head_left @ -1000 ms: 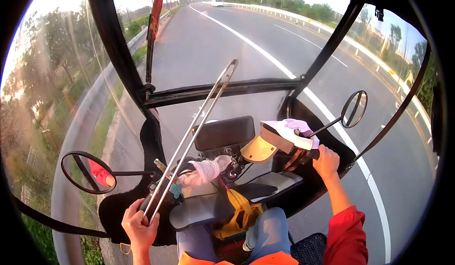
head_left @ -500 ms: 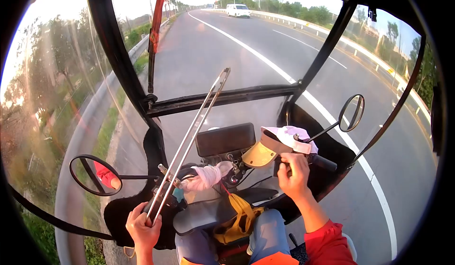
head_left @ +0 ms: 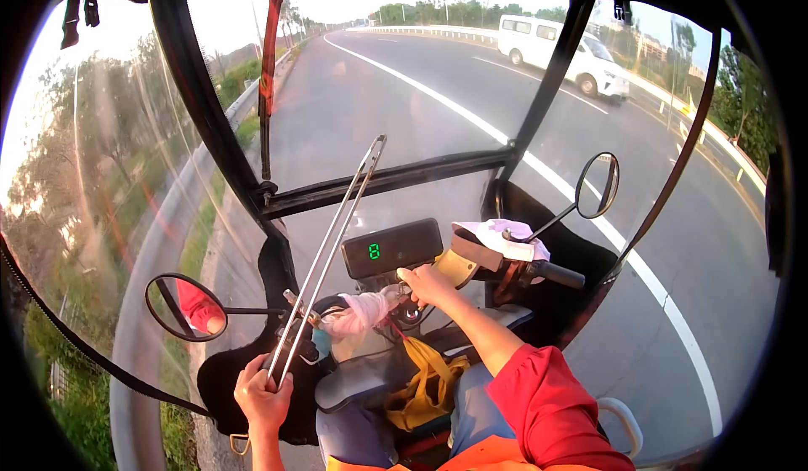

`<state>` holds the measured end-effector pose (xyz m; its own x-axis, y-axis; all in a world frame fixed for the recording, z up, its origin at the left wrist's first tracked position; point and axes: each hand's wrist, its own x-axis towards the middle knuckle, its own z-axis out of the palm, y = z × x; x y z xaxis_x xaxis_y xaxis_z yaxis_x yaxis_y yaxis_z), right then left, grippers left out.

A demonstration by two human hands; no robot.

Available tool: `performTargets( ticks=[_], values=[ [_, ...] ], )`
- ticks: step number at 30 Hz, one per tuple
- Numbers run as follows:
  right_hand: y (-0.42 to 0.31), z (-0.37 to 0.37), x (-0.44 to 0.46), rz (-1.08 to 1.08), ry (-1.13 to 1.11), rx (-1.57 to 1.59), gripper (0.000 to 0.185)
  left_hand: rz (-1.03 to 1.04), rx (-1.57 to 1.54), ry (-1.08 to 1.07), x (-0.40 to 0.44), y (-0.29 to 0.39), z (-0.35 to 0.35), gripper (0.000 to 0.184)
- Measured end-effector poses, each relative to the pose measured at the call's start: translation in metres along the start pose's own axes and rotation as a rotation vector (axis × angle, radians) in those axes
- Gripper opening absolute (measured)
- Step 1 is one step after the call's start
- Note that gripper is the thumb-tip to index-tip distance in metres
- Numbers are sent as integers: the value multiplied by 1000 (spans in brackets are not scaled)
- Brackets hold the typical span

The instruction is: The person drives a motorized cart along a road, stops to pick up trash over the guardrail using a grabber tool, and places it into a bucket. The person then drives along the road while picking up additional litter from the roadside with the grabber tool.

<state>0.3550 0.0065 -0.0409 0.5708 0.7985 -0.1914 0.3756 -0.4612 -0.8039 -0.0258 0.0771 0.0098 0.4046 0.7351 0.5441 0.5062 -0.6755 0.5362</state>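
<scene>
Just under the screen, my right hand has come in from the right grip — and a green 8 is lit now, so maybe the power is on. I can't tell if those fingers hold anything. My left hand is wrapped round the tongs, which slant up left of the screen — long, shiny, two rods joined at the top.

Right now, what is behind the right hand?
The gold visor shows partly behind the right hand; the visor's lower part is covered. What the hand touches cannot be made out.
</scene>
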Motion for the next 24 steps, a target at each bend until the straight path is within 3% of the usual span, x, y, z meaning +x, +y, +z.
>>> performTargets(
  ticks=[2,5,6,7,8,9,11,13,15,19,20,24],
  values=[
    [7,-21,-41,-269,367,-262,49,19,1,-7,0,1,-1,42],
    [29,-88,-121,-459,868,-316,8,54,15,9,0,-3,-1,41],
    [58,-115,-136,-481,1030,-501,6,48,6,21,1,-4,0,41],
    [81,-138,-152,-429,1105,-609,16,48,14,24,2,-5,0,41],
    [89,-153,-168,-299,1046,-638,26,47,24,24,1,-5,1,41],
    [112,-160,-171,-303,1035,-689,32,25,31,24,1,-1,0,40],
    [129,-166,-171,-122,764,-810,38,17,25,36,1,0,1,40],
    [122,-189,-151,124,514,-792,30,11,13,39,1,2,0,39],
    [107,-214,-131,319,131,-447,28,11,6,41,0,3,-1,39],
    [105,-213,-120,343,125,-590,27,12,-1,36,-1,6,-4,38],
    [106,-196,-128,179,366,-804,25,15,23,38,-1,6,-4,38],
    [118,-174,-132,66,641,-899,32,-11,36,47,-1,9,-2,36]
  ],
)
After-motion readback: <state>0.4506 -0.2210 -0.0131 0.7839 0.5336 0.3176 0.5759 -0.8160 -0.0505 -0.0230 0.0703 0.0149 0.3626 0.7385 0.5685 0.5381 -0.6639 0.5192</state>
